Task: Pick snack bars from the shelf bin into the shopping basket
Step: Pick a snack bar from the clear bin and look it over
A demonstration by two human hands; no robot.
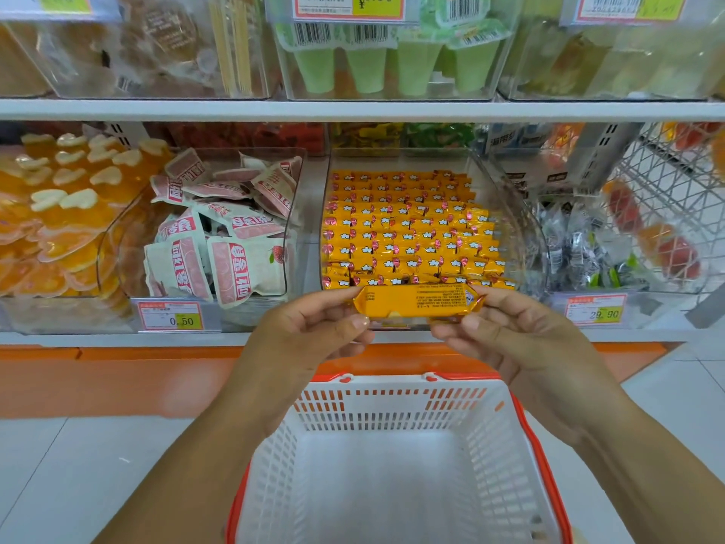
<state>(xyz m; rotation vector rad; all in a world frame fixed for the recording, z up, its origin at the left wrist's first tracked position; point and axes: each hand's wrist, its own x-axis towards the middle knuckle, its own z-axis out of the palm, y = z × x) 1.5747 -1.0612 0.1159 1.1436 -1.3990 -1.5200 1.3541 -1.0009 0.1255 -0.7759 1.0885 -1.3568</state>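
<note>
Above slotted plastic basket (392, 406), left hand (314, 327) and right hand (510, 331) pinch foil bar (416, 302).

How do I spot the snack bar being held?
Find the clear shelf bin packed with orange snack bars. In front of it, above the white basket, the left hand and right hand pinch one bar by its ends. Only it shows its text-covered back.

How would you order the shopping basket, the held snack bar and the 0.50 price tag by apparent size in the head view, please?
1. shopping basket, clearly largest.
2. snack bar, longer than the tag.
3. 0.50 price tag; it sits farther back, so true sizes are unsure.
</note>
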